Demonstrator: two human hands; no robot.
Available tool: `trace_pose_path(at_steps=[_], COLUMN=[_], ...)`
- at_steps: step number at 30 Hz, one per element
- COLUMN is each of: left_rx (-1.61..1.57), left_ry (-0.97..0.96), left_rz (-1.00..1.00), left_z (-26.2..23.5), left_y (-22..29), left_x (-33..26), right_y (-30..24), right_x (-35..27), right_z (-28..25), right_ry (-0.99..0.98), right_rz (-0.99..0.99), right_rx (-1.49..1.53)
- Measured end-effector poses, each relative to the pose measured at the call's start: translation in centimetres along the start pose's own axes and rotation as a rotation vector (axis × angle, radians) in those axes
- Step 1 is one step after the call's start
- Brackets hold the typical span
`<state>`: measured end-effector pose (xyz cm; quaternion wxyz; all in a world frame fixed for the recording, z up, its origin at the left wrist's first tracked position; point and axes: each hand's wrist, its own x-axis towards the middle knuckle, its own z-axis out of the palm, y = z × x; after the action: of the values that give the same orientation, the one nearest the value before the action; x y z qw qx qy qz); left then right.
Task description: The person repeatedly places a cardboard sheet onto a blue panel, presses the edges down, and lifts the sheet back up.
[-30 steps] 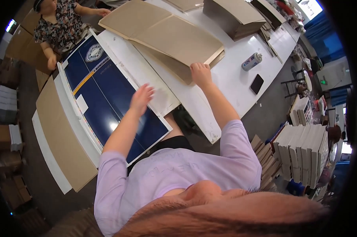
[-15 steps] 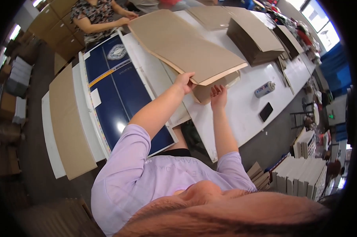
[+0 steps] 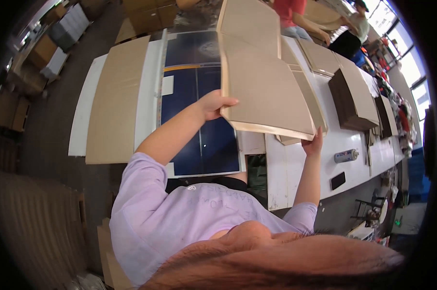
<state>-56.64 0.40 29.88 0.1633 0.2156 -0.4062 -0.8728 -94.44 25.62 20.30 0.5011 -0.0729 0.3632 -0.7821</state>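
**Cardboard sheet lifted clear of the worktop**

You stand at a long white worktop (image 3: 296,169) that runs away from you, with a large dark blue printed panel (image 3: 199,121) lying flat on it and a plain brown board (image 3: 114,96) beside that on your left. Stacks of folded brown cartons (image 3: 353,96) sit further along to your right, and other people work at the far end.

The big tan cardboard sheet (image 3: 262,82) is the thing in hand. You hold it raised and tilted above the worktop, over the right part of the blue panel, its near edge towards you. By the look of it, you are in the carrying step: the sheet is up and not yet laid anywhere. The next move calls for keeping both edges level and lowering it squarely.

Your left hand (image 3: 213,104) grips the sheet's near left corner, fingers curled over the edge, arm stretched forward. Your right hand (image 3: 314,142) props the near right corner from below, fingers pointing up, elbow bent.

A small spray can (image 3: 346,155) and a dark phone-like slab (image 3: 338,180) lie near your right forearm.
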Motion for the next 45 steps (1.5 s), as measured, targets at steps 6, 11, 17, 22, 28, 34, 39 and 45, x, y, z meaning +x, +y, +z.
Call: trace_pose_path(at_steps=[6,11,17,22,28,34,39,45], left_rx=[-0.02,-0.156,0.362,1.126,1.69,2.105,2.359,2.189], left_ry=[0.145,0.487,0.827,0.77,0.494,0.067,0.485,0.584], left_rz=[0.039,0.052,0.066,0.15,-0.714,-1.001,-0.375,-0.279], left_z=[-11.3,-21.1,-24.1,-21.6,-18.1,-18.6,-20.1,-20.2], left_y=[0.4,-9.3,-16.0,-13.0,-9.3,-10.7,-14.8,-14.5], left_x=[-16.9,-22.2,-21.4,-22.1,-18.7,-16.3,-18.2,-19.5], right_y=[10.0,18.5,21.2,23.5,24.9,25.5,25.6,22.4], right_x=[-3.6,-2.8,-4.6,-1.4,-2.7,-3.2,-2.4,-2.5], right_z=[9.6,10.9,13.1,10.0,15.1,16.8,14.1,15.1], right_ry=[-0.122,-0.182,-0.226,-0.536,-0.682,-0.942,-0.84,-0.953], right_rz=[0.274,0.355,0.262,-0.169,0.265,0.287,0.291,0.303], right_rx=[-0.417,-0.793,-1.501,-1.919,-2.66,-2.878,-2.826,-2.774])
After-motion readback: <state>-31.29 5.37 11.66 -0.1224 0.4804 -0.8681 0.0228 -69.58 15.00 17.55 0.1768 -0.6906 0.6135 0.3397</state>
